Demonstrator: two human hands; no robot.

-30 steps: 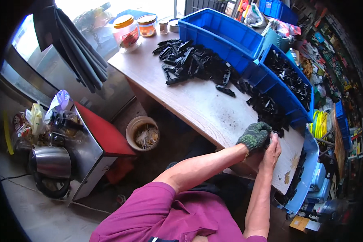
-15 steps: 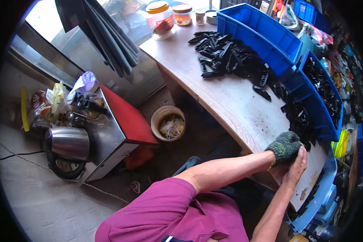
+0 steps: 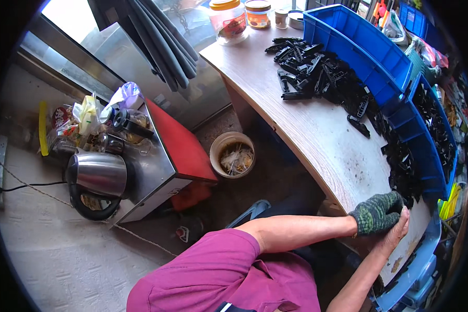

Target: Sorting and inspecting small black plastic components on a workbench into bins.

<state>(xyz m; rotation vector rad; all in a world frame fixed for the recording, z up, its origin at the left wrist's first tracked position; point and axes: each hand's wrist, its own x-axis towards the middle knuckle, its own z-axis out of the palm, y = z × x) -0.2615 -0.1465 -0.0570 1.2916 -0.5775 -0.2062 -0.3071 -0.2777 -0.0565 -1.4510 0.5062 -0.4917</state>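
My left hand, in a dark green knitted glove, is closed over the near right part of the table. Bare and pressed up against it from the right is my right hand, its fingers partly covered by the glove. Whatever lies between the two hands is hidden. Just beyond them, small black plastic parts run in a strip along the blue bins. A larger heap of black plastic parts spreads over the far side of the wooden table.
Blue plastic bins line the table's right side; one holds black parts. Jars stand at the far edge. To the left are a steel kettle on a red-sided cabinet and a waste bucket on the floor.
The whole view has shifted, so the table and cabinet appear farther right. My two hands stay pressed together above the table, with only a slight turn of the gloved one.
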